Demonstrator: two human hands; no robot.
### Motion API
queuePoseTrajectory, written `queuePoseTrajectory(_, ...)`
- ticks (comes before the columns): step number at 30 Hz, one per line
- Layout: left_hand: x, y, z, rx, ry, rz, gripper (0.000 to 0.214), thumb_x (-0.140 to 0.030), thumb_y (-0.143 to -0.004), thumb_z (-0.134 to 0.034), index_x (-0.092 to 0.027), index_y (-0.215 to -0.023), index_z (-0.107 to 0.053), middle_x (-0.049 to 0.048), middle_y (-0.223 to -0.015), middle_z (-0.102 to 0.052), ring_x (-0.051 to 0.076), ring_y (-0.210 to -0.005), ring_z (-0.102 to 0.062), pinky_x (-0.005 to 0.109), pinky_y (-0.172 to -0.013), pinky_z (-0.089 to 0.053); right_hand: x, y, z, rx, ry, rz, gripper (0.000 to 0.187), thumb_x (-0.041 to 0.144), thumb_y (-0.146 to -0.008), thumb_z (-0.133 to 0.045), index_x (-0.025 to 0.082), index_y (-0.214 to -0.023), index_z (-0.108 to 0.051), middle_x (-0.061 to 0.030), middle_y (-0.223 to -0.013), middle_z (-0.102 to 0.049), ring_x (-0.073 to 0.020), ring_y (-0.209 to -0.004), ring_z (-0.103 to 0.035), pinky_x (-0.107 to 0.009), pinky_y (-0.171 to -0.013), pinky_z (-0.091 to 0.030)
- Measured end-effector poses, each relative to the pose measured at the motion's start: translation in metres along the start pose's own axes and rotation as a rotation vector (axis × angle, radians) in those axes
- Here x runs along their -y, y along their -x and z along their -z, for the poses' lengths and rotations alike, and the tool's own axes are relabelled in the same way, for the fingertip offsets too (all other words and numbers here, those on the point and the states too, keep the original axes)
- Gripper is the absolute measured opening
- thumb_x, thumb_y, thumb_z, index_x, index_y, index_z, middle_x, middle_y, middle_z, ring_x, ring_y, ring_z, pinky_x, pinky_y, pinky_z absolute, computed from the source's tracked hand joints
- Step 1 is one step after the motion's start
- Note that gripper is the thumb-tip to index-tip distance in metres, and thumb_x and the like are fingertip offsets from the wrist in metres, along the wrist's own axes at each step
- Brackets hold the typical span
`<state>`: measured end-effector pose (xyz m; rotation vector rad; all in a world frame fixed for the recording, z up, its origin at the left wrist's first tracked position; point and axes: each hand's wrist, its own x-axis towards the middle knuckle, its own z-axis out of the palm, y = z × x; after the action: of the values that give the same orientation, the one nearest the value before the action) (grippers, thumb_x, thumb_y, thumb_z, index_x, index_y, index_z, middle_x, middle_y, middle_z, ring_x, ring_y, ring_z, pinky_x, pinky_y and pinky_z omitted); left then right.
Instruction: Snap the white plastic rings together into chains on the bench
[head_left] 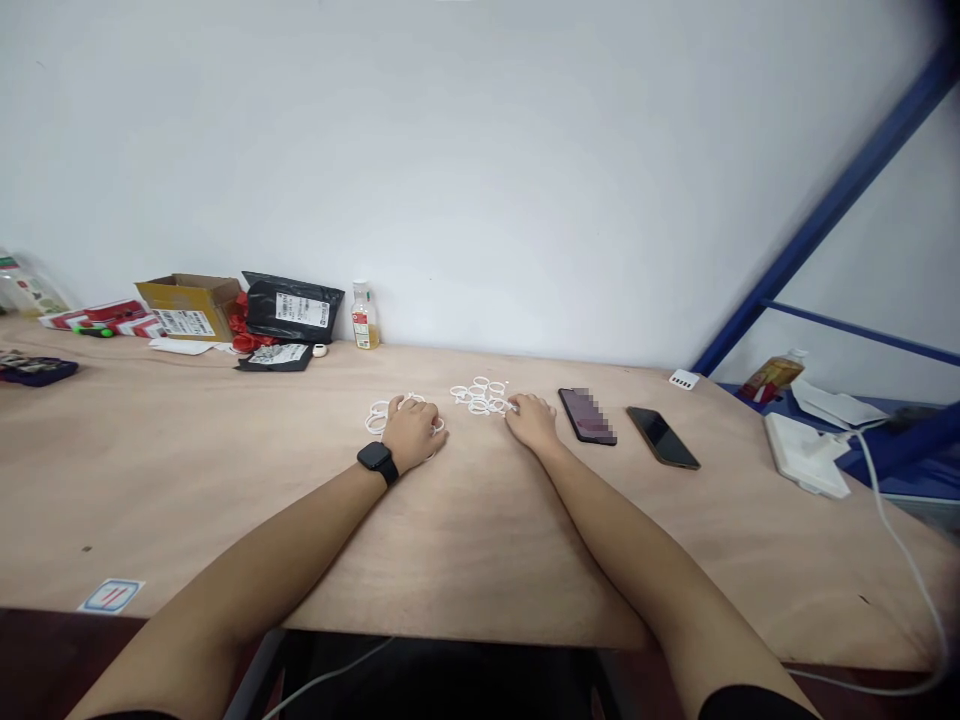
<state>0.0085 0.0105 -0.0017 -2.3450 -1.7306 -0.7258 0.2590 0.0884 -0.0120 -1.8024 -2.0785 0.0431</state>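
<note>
My left hand (412,433), with a black smartwatch (377,461) on its wrist, lies over a group of thin white rings (376,424). Its fingers are bent and a little apart, and they cover part of the rings. To the right, a second cluster of joined-looking white rings (480,392) lies flat on the wooden table (465,560). My right hand (533,420) rests at that cluster's right edge, its fingertips touching or very close to the outermost ring. The fingers look loosely curved and apart; their undersides are hidden.
Two phones, one dark (587,416) and one brown-edged (663,437), lie right of my right hand. Farther right are a white power strip (806,455) and its cable. Along the wall stand a bottle (364,316), a black parcel bag (292,308) and a cardboard box (189,304).
</note>
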Motion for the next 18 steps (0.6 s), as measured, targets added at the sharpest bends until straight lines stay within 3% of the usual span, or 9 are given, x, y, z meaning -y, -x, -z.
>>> queuePoseTrajectory(4, 0.000, 0.001, 0.000, -0.008, 0.020, 0.025, 0.023, -0.042, -0.080, -0.061, -0.020, -0.087, -0.063, 0.0093, -0.093, -0.068, 0.030, -0.099, -0.057, 0.055, -0.103, -0.024, 0.007, 0.003, -0.003, 0.007, -0.017, 0.068, 0.027, 0.023, -0.082, -0.053, 0.024, -0.104, -0.068, -0.0070, -0.108, -0.066, -0.0250, -0.104, -0.054, -0.037, -0.089, -0.033)
queuePoseTrajectory(8, 0.000, 0.001, 0.001, -0.039, 0.071, -0.019, 0.021, -0.040, -0.084, -0.057, -0.021, -0.089, -0.065, 0.0078, -0.097, -0.069, 0.028, -0.101, -0.057, 0.054, -0.104, -0.023, 0.015, 0.007, 0.000, -0.079, -0.117, 0.165, 0.019, 0.022, -0.083, -0.054, 0.022, -0.092, -0.071, -0.0054, -0.094, -0.067, -0.0216, -0.095, -0.055, -0.033, -0.085, -0.035)
queuePoseTrajectory(15, -0.005, 0.002, 0.004, -0.070, 0.216, -0.226, 0.029, -0.033, -0.091, -0.051, -0.021, -0.116, -0.062, 0.0073, -0.101, -0.071, 0.023, -0.099, -0.060, 0.043, -0.094, -0.036, 0.041, 0.025, 0.000, -0.196, -0.423, 0.405, 0.017, 0.023, -0.085, -0.056, 0.021, -0.094, -0.070, -0.0021, -0.077, -0.068, -0.0181, -0.076, -0.060, -0.029, -0.075, -0.042)
queuePoseTrajectory(18, -0.006, 0.002, 0.004, -0.046, 0.294, -0.253, 0.027, -0.029, -0.093, -0.048, -0.021, -0.113, -0.064, 0.0066, -0.095, -0.072, 0.021, -0.092, -0.062, 0.039, -0.088, -0.041, 0.057, 0.039, -0.002, -0.208, -0.455, 0.543, 0.018, 0.023, -0.087, -0.055, 0.023, -0.096, -0.070, -0.0024, -0.080, -0.071, -0.0183, -0.078, -0.062, -0.030, -0.079, -0.044)
